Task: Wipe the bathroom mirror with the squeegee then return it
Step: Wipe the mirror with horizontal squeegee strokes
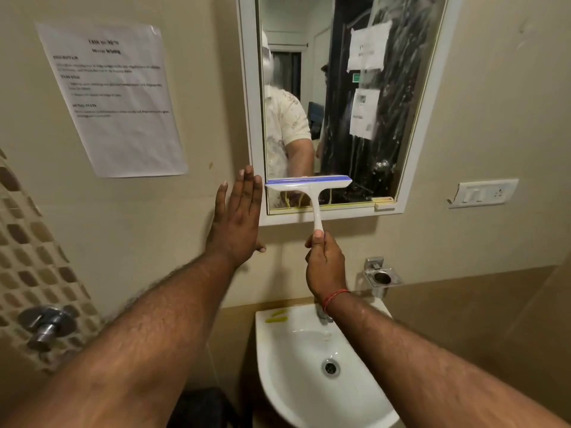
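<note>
While one printed sheet [111,97] hangs on the wall at far left, the left hand [238,217] rests flat beside the mirror frame, its fingers [248,183] spread and released. One white squeegee [309,188] lies with its blue blade against the lower part of the single mirror [346,88], its handle clenched in the right hand [324,261]. Below, one white sink [309,366] holds a drain [330,366] and two yellow streaks [276,315] on its rim.
</note>
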Demonstrator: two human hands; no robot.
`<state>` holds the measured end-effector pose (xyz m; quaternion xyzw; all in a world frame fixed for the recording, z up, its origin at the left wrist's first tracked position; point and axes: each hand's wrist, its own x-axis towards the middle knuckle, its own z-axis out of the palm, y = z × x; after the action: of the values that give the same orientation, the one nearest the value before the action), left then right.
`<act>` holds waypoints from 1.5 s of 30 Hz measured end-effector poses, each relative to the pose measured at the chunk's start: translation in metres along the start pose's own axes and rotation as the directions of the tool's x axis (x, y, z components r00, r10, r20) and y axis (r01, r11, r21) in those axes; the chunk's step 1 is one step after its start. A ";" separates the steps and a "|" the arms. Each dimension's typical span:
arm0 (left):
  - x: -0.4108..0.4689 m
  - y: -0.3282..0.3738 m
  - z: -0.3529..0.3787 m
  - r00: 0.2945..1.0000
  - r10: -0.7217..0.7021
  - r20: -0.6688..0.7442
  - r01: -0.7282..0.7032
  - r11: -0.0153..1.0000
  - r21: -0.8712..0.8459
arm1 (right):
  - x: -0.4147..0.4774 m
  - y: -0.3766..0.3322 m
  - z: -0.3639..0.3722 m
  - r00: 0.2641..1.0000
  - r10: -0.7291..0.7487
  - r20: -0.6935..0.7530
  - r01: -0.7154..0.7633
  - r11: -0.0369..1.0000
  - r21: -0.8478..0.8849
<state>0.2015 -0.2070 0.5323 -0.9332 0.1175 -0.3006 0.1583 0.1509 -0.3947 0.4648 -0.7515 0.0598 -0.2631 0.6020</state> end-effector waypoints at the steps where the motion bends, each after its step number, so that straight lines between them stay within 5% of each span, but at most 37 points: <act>1: -0.003 0.002 0.003 1.000 -0.001 0.003 0.001 1.000 0.002 | -0.002 0.002 -0.001 1.000 0.009 0.004 -0.009 1.000 0.002; 26: -0.046 0.018 0.032 0.992 0.079 0.103 -0.082 0.996 0.029 | -0.033 0.016 -0.010 0.987 0.158 0.036 -0.154 0.983 -0.100; 35: -0.025 -0.020 -0.004 0.995 0.071 -0.076 -0.067 0.996 0.051 | -0.039 -0.021 -0.027 0.979 0.204 0.001 -0.204 0.977 -0.066; 45: 0.050 -0.055 -0.104 0.974 0.014 -0.226 -0.005 0.999 0.043 | 0.011 -0.118 -0.065 0.999 0.001 -0.033 0.000 0.999 0.038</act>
<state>0.1858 -0.1950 0.6585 -0.8888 0.1328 -0.4064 0.1651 0.1036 -0.4245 0.5878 -0.7354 0.0649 -0.2764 0.6152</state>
